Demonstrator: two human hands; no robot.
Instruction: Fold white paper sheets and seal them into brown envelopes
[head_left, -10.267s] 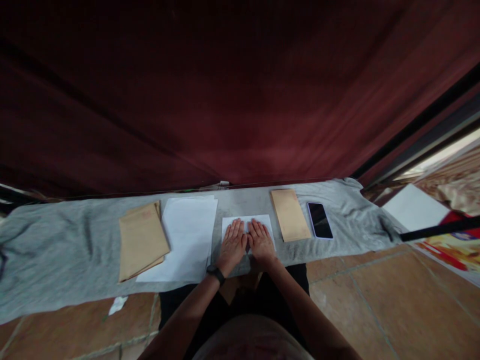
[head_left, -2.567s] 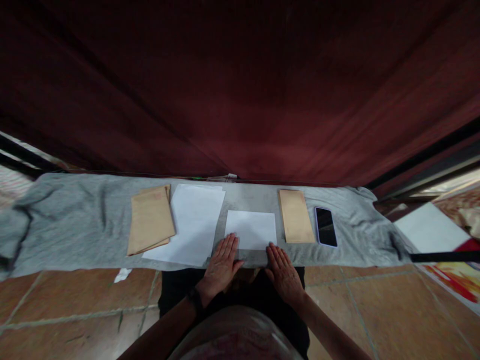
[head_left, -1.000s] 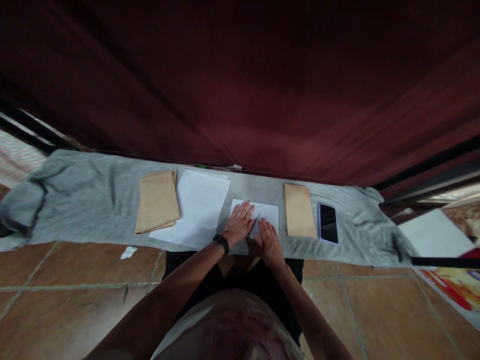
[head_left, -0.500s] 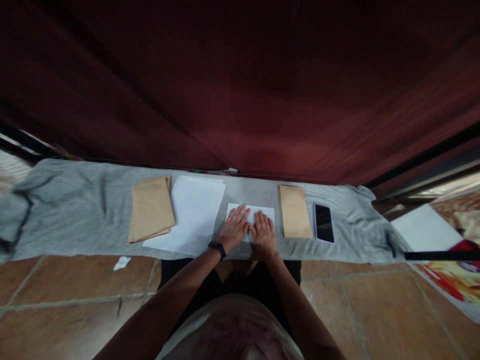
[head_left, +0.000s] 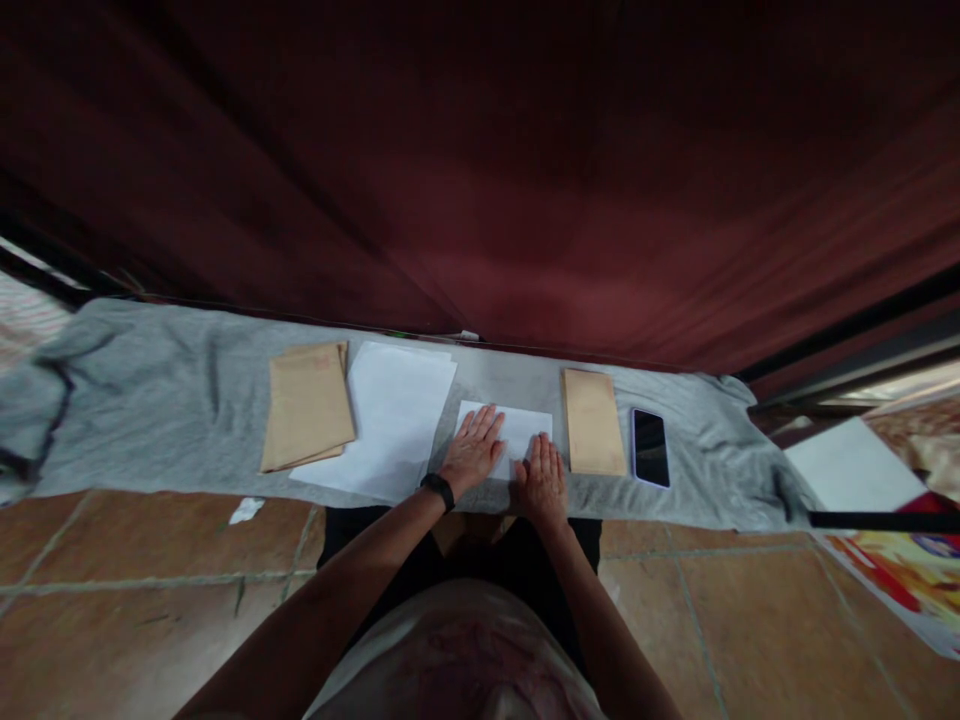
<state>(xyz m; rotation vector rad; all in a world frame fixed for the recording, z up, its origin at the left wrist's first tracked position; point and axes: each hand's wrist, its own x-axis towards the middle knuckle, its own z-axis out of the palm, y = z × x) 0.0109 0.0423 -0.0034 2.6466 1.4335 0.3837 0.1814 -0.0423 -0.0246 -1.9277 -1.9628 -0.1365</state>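
Observation:
A small white sheet of paper (head_left: 519, 425), perhaps folded, lies on the grey cloth in front of me. Flat across its left part rests my left hand (head_left: 474, 450), fingers stretched out, a black band on the wrist. My right hand (head_left: 546, 480) lies at the sheet's lower right corner, its fingers extended and pointing away from me. To the left is a stack of larger white paper (head_left: 401, 410), partly covered by brown envelopes (head_left: 309, 405). Narrower brown envelopes (head_left: 594, 420) lie right of the small sheet.
A phone (head_left: 650, 447) with a pale case lies right of the narrow envelopes. The grey cloth (head_left: 172, 390) covers a narrow bench against a dark red curtain (head_left: 480, 200). On the tiled floor are a white scrap (head_left: 246, 510) and, at far right, a colourful printed bag (head_left: 907, 560).
Over the last half second my right hand has slid from the middle of the small sheet to its lower right corner. My left hand stays flat on the left part.

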